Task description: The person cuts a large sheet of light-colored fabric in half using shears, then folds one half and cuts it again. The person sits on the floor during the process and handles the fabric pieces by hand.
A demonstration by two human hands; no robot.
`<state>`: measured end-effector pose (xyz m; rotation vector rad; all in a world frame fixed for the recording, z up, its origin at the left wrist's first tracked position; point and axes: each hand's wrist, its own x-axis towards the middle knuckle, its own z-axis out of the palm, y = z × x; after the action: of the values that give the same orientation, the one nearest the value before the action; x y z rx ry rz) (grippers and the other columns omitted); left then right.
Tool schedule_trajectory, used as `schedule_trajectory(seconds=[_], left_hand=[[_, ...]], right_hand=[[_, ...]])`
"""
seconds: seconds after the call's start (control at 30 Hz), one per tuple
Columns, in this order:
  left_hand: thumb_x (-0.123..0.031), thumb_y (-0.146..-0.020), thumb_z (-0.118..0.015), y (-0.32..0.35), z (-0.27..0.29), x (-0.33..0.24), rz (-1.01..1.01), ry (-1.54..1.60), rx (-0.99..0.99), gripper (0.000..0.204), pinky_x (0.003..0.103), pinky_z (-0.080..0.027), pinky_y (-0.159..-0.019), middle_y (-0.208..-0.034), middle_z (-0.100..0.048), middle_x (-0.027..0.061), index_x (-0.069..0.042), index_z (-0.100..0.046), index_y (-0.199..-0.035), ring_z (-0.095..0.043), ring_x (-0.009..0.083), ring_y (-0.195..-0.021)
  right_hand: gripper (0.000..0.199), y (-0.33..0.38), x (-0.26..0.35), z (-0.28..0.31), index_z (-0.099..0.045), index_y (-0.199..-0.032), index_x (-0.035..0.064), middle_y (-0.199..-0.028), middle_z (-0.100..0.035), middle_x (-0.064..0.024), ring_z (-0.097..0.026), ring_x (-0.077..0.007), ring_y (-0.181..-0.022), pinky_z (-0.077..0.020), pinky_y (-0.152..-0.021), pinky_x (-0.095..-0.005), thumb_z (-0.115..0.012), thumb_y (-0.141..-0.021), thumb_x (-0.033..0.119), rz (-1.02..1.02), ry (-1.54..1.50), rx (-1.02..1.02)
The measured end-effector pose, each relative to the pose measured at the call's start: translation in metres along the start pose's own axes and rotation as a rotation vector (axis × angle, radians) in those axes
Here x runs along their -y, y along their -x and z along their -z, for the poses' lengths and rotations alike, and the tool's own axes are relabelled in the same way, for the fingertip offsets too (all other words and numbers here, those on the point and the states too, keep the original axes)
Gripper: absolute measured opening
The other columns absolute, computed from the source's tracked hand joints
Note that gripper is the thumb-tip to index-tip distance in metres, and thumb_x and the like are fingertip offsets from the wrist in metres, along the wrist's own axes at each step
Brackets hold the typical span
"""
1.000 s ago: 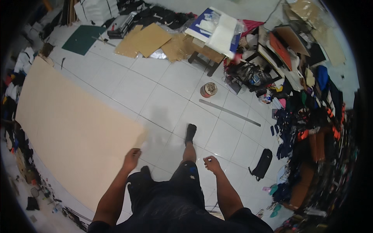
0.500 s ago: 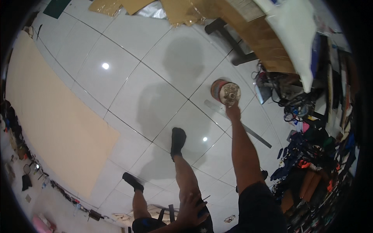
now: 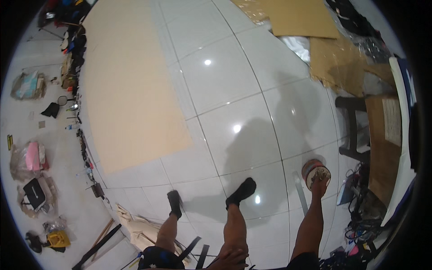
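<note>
My right hand point(image 3: 320, 183) is closed on the top of a round can point(image 3: 309, 167) with a reddish band and a stained, pale top. The can stands on the tiled floor at the right, beside my outstretched arm. Next to it a long flat strip, like a ruler point(image 3: 300, 193), lies on the tiles; its near end is behind my forearm. My left hand point(image 3: 233, 257) rests on my bent right leg near the lower edge, fingers laid out, with no held thing that I can make out.
A large cream sheet point(image 3: 135, 90) covers the floor at the left. Brown cardboard point(image 3: 299, 18) lies at the far right, near a dark stand point(image 3: 353, 128) and a carton point(image 3: 382, 153). Cables and clutter point(image 3: 360, 229) fill the right side. My socked feet point(image 3: 243, 192) are on the tiles.
My view has swung to the left, showing more of the cream sheet and left-hand floor. My right hand remains on the can, and my left hand stays on my leg.
</note>
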<state>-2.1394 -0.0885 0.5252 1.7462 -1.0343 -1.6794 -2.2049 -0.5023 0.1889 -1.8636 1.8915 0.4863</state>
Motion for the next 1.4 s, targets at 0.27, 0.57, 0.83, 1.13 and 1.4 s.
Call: schedule_trajectory(seconds=[0.27, 0.57, 0.83, 1.13, 1.4], left_hand=[[-0.048, -0.083, -0.063, 0.038, 0.005, 0.015, -0.058, -0.065, -0.055, 0.053, 0.06, -0.014, -0.112, -0.143, -0.04, 0.0192, -0.011, -0.063, -0.122, -0.021, 0.0383, -0.142], [-0.041, -0.089, -0.059, 0.194, 0.075, 0.133, 0.139, 0.341, -0.413, 0.045, 0.041, -0.043, -0.099, -0.124, -0.058, 0.0158, -0.009, -0.061, -0.12, -0.054, 0.0326, -0.116], [-0.036, -0.085, -0.061, 0.489, 0.137, 0.352, 0.561, -0.009, -0.679, 0.039, 0.044, -0.047, -0.095, -0.115, -0.063, 0.0188, -0.01, -0.067, -0.113, -0.058, 0.0358, -0.11], [-0.045, -0.085, -0.062, 0.695, 0.09, 0.428, 0.705, 0.431, -0.776, 0.052, 0.044, -0.046, -0.096, -0.114, -0.061, 0.0219, -0.002, -0.063, -0.114, -0.058, 0.037, -0.111], [-0.053, -0.079, -0.066, 0.753, 0.024, 0.564, 1.046, 0.361, -0.711, 0.087, 0.055, -0.04, -0.099, -0.133, -0.041, 0.0332, -0.007, -0.031, -0.145, -0.045, 0.0504, -0.12]], right_hand=[[0.068, 0.148, 0.048, -0.009, -0.034, -0.143, 0.0017, -0.12, -0.059, -0.0296, -0.06, -0.0458, -0.106, -0.0467, -0.092, -0.052, -0.053, -0.088, 0.037, 0.182, 0.028, 0.016], [0.065, 0.433, 0.163, -0.032, -0.04, -0.136, -0.002, -0.112, -0.062, -0.0305, -0.061, -0.0466, -0.101, -0.0475, -0.089, -0.052, -0.056, -0.086, 0.036, 0.446, 0.045, 0.14], [0.055, 0.707, 0.235, -0.099, -0.049, -0.124, 0.0039, -0.104, -0.065, -0.0272, -0.064, -0.0455, -0.094, -0.0498, -0.084, -0.0529, -0.058, -0.083, 0.039, 0.552, 0.174, 0.193], [0.073, 0.93, 0.271, -0.207, -0.038, -0.14, 0.008, -0.108, -0.064, -0.0256, -0.063, -0.0452, -0.097, -0.049, -0.085, -0.0531, -0.055, -0.085, 0.052, 0.774, 0.116, 0.341], [0.052, 1.015, 0.278, -0.381, -0.045, -0.123, 0.0057, -0.095, -0.067, -0.0243, -0.065, -0.0423, -0.091, -0.0513, -0.079, -0.0521, -0.058, -0.085, 0.038, 0.812, 0.273, 0.329]])
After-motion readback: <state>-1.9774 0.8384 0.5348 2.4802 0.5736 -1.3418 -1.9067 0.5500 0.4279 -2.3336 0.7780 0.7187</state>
